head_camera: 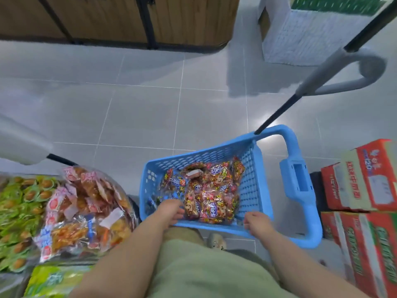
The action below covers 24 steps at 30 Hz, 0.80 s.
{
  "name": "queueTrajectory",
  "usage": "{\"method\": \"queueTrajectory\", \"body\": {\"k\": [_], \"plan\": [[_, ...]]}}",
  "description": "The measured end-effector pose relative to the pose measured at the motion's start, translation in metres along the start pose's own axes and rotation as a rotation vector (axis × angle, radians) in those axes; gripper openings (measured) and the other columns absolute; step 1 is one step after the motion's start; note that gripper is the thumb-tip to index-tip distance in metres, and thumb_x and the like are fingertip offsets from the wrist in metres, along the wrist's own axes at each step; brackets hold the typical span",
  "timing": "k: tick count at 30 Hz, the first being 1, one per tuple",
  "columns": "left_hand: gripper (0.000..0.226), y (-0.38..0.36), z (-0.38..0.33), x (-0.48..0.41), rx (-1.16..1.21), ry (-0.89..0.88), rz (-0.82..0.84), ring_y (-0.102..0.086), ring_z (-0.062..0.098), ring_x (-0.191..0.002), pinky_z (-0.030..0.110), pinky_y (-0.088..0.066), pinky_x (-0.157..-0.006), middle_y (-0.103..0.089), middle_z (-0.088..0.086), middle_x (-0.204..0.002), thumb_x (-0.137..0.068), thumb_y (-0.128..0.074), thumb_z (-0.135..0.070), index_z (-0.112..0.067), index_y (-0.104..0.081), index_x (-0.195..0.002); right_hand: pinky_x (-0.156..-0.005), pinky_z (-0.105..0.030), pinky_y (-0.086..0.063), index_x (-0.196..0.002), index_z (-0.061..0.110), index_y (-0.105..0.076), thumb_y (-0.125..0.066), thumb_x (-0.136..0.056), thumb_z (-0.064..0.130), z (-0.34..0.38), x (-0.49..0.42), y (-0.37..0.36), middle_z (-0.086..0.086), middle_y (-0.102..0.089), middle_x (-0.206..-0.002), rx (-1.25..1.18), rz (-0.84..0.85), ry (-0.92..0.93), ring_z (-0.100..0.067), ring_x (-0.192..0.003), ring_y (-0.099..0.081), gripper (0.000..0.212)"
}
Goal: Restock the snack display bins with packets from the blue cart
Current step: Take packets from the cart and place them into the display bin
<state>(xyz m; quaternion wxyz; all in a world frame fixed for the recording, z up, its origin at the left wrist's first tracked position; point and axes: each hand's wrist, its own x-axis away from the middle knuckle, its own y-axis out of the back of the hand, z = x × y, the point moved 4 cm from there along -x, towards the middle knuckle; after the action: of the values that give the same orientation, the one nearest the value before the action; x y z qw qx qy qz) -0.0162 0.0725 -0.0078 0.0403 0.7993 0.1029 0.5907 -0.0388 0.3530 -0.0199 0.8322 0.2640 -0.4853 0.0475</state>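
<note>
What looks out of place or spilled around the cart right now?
Nothing looks spilled: the packets lie heaped inside the blue cart. The one oddity is a bulky clear bag of snacks lying loose beside the green packets.

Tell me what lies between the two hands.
Head view: red-and-yellow snack packets inside the blue cart, along its near rim, lie between the left hand and the right hand.
</note>
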Motion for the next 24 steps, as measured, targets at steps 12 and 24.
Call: {"method": "queueTrajectory", "body": {"k": [12, 24], "plan": [[0.022, 0.086, -0.014, -0.068, -0.477, 0.045, -0.134, -0.065, 0.037, -0.093, 0.039, -0.050, -0.072, -0.058, 0.025, -0.090, -0.095, -0.046, -0.014, 0.003, -0.059, -0.090, -0.061, -0.034, -0.042, -0.095, 0.023, -0.059, -0.048, -0.096, 0.027, 0.092, -0.038, -0.086, -0.002, -0.059, -0.080, 0.024, 0.159, -0.014, -0.019, -0.069, -0.056, 0.011], [0.021, 0.073, 0.011, -0.103, -0.175, 0.280, -0.146, -0.061, 0.036, -0.083, 0.045, -0.054, -0.085, -0.058, 0.022, -0.084, -0.098, -0.047, -0.016, 0.004, -0.051, -0.103, -0.083, -0.038, -0.052, -0.088, 0.019, -0.058, -0.047, -0.097, 0.024, 0.057, -0.054, -0.113, -0.001, -0.060, -0.084, 0.018, 0.177, -0.182, -0.018, -0.081, -0.058, 0.015]]}}
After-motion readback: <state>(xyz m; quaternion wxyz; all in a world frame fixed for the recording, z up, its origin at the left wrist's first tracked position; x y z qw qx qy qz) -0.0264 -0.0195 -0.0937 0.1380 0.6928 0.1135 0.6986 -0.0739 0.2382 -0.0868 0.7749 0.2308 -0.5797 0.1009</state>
